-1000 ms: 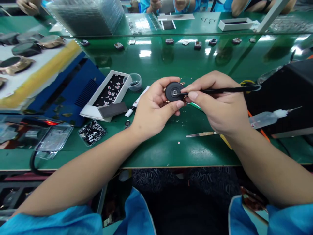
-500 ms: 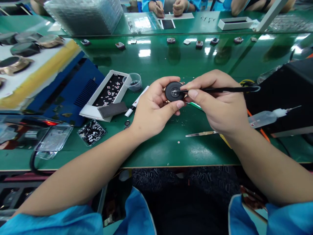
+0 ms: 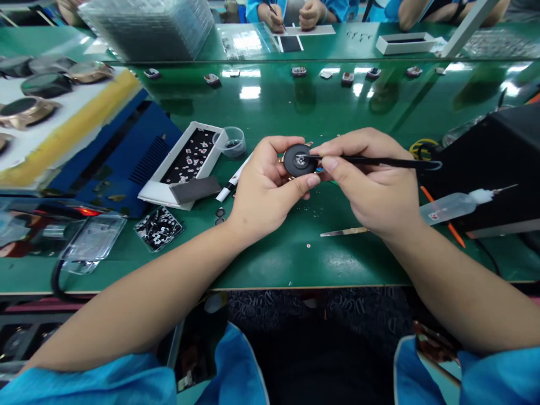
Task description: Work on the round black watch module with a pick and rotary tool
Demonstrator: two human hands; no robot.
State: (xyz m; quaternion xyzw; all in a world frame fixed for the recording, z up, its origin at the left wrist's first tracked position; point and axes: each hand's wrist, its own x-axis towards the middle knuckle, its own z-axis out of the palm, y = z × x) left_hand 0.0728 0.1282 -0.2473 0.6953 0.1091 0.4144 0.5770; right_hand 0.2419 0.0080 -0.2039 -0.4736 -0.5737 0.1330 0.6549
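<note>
Between the thumb and fingers of my left hand (image 3: 265,194) is a round black watch case (image 3: 295,166) with gold-coloured edges, its flat face turned up toward me. My right hand (image 3: 373,180) is closed around black tweezers (image 3: 379,161). Their tips touch the middle of the case, where a small shiny round area shows. Whether the tips pinch a tiny part there is too small to tell. The fingertips of my right hand are close beside the case's right edge.
Left of my hands lie a white box of small parts (image 3: 202,164), a clear cup (image 3: 233,143), a marker (image 3: 228,188) and a clear tray of black pieces (image 3: 159,229). On the right are a dispensing bottle (image 3: 453,207) and a thin blade-like tool (image 3: 343,231). A co-worker's hands (image 3: 310,14) are across the bench.
My right hand and the tweezers have shifted slightly down and left, with the tips still at the case's centre. The watch case has moved a little left and tilted slightly.
</note>
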